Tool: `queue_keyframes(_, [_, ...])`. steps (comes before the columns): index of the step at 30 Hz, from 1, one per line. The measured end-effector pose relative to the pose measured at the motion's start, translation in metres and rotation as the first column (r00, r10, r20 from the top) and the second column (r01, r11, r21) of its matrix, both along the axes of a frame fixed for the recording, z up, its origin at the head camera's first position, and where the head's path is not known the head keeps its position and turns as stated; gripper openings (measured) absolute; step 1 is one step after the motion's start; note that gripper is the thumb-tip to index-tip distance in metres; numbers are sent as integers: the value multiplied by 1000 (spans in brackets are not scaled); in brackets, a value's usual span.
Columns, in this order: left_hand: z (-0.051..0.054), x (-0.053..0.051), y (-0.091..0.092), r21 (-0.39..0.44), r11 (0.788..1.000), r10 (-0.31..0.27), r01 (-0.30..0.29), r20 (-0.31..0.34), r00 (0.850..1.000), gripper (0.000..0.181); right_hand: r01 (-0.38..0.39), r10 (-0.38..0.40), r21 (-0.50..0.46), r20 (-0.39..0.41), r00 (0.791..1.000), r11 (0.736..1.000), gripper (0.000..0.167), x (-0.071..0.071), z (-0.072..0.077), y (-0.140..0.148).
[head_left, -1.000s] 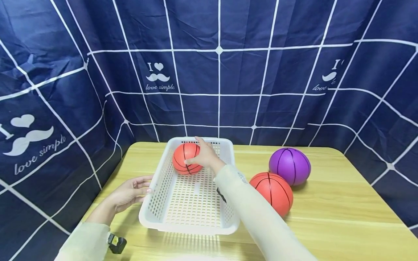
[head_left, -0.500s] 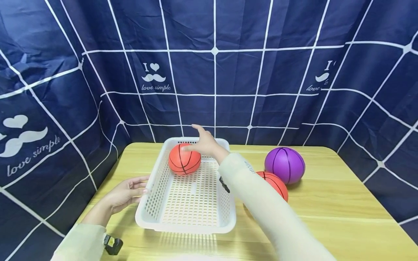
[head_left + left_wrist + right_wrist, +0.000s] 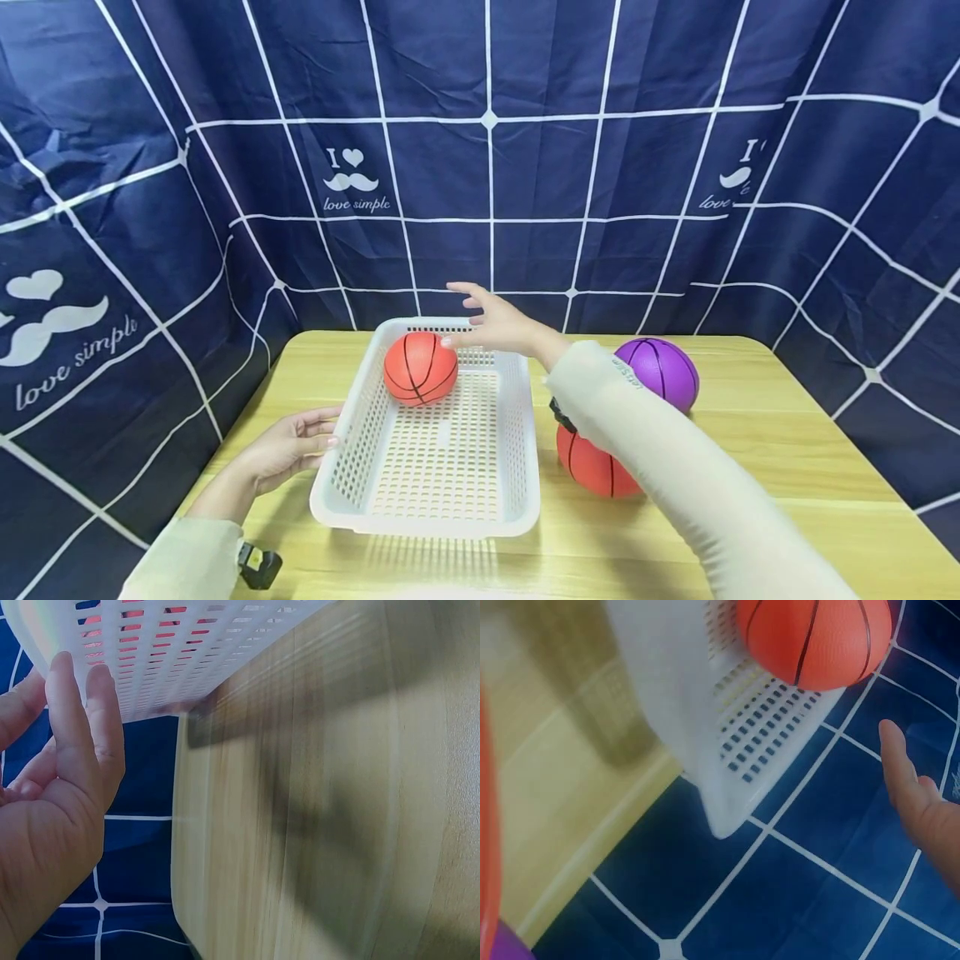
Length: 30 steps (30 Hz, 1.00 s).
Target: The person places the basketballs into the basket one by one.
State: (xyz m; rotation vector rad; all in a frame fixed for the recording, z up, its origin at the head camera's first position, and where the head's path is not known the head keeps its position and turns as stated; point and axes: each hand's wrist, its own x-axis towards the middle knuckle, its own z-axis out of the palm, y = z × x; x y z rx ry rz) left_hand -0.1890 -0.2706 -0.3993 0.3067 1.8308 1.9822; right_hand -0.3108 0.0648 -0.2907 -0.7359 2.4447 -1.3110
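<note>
A small orange-red basketball lies in the far left corner of a white perforated plastic basket. My right hand hovers over the basket's far right part, fingers spread and holding nothing. In the right wrist view that hand is apart from the ball. At the basket's left side, my left hand touches the outer wall with its fingertips. The left wrist view shows its fairly straight fingers against the slotted wall.
A second orange-red basketball sits on the wooden table right of the basket, partly behind my right sleeve. Behind it rests a purple ball, also partly covered. Dark blue cloth with white lines surrounds the table's back and sides.
My right hand has let go of the ball in the basket, risen, and moved to the right. The ball stays in the far left corner. My left hand keeps its place at the basket.
</note>
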Motion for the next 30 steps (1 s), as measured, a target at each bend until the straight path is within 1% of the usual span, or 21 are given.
queue_keyframes(4, [0,0,-1,1,1000,0,0,1,1000,66,-53,53,-7,8,999,999,90,4,3,15])
queue_keyframes(10, [2,2,-1,-2,1000,11,-11,5,1000,65,-123,123,0,-51,991,992,86,12,7,38])
queue_keyframes(17, [1,2,1,-3,1000,14,-14,4,1000,65,-222,222,13,-120,968,975,83,24,4,70])
queue_keyframes(20, [0,1,1,-4,1000,13,-13,2,1000,64,-257,257,12,-128,958,966,82,30,2,84])
queue_keyframes(24, [0,1,1,3,1000,13,-13,4,1000,65,-284,285,24,-135,949,959,78,37,1,102])
queue_keyframes(26, [0,1,1,5,1000,14,-14,6,1000,65,-290,292,35,-151,944,956,77,39,0,111])
queue_keyframes(30, [0,1,1,1,1000,14,-14,5,1000,65,-284,288,47,-161,944,958,76,43,-4,129])
